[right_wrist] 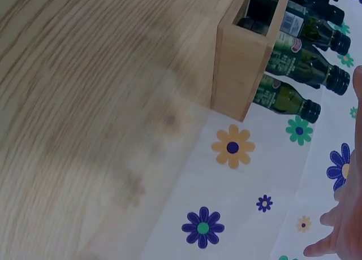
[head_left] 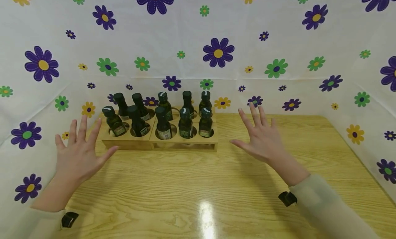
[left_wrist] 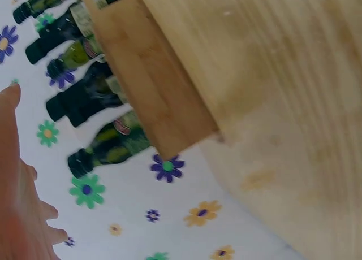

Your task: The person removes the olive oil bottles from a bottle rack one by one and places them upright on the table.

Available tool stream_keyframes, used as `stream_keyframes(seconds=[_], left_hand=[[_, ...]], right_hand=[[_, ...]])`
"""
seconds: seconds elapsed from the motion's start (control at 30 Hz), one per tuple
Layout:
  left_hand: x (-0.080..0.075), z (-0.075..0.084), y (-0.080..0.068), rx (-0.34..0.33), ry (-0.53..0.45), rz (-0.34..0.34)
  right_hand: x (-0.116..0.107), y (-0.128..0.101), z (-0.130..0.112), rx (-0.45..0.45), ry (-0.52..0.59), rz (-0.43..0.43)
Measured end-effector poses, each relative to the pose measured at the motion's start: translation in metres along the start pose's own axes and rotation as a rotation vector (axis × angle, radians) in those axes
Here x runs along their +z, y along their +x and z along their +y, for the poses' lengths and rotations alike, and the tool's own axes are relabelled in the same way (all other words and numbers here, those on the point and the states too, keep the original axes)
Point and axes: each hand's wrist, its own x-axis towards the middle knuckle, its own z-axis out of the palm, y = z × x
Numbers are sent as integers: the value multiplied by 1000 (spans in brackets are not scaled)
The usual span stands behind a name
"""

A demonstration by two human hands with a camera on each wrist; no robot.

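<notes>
Both hands hover over the table with fingers spread, holding nothing. My left hand (head_left: 78, 155) is at the left, its fingertips near the left end of a wooden bottle rack (head_left: 127, 144). To the right of the rack is my right hand (head_left: 261, 139), apart from it. Several small dark green glass bottles with black caps stand in the rack's round holes, in two rows. A bottle (head_left: 115, 122) at the front left leans a little; another bottle (head_left: 205, 124) is at the front right. In the wrist views, the rack's ends and bottles (left_wrist: 116, 141) (right_wrist: 285, 99) show beside each hand.
A wood-grain table (head_left: 173, 187) spreads under the hands. White cloth with purple, green and yellow flowers (head_left: 185, 33) hangs behind it and along both sides. Black straps (head_left: 287, 198) show at the sleeve cuffs.
</notes>
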Motion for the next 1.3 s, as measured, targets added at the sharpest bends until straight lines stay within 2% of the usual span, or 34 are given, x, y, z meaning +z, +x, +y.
stream_keyframes(seconds=[0.3, 0.47, 0.57, 0.73, 0.8, 1.0, 1.3], left_hand=[[24, -31, 4, -74, -122, -47], [37, -45, 5, -60, -236, -59], [45, -51, 7, -25, -376, -81], [56, -59, 13, -8, -657, -170], [60, -61, 16, -5, -709, -193], [74, -64, 18, 28, -717, -209], [79, -64, 23, -49, -665, -215]], right_hand=[[20, 17, -17, 1, 150, -14], [31, 24, -22, 4, 256, -16], [37, 26, -24, -3, 327, -14], [48, 31, -27, -32, 490, -4], [52, 33, -29, -33, 566, -13], [65, 37, -32, -15, 710, -52], [71, 44, -39, -7, 765, -72]])
